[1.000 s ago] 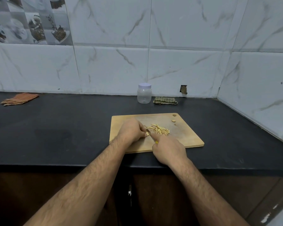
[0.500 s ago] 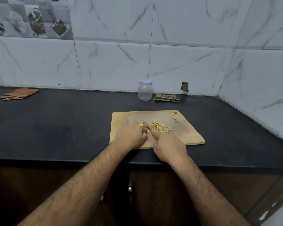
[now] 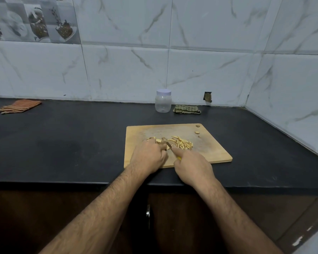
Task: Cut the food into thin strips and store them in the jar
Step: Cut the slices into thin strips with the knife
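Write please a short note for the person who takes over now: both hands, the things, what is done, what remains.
Left hand holds the uncut pale food down on the wooden cutting board.
Right hand grips the yellow-handled knife, blade at the food.
Done: a pile of thin pale strips lies on the board.
Left: finish cutting; the clear plastic jar with white lid, closed, stands behind the board, with no strips visible inside.

One view only, worn on the person's head, looking forward and down across the dark desk (image 3: 62, 143) toward the tiled wall (image 3: 128, 70). It sits close above the near desk edge; both forearms reach away from the lens to the cutting board (image 3: 215, 153), which lies just right of the picture's middle. The wide angle bends the wall's lines.
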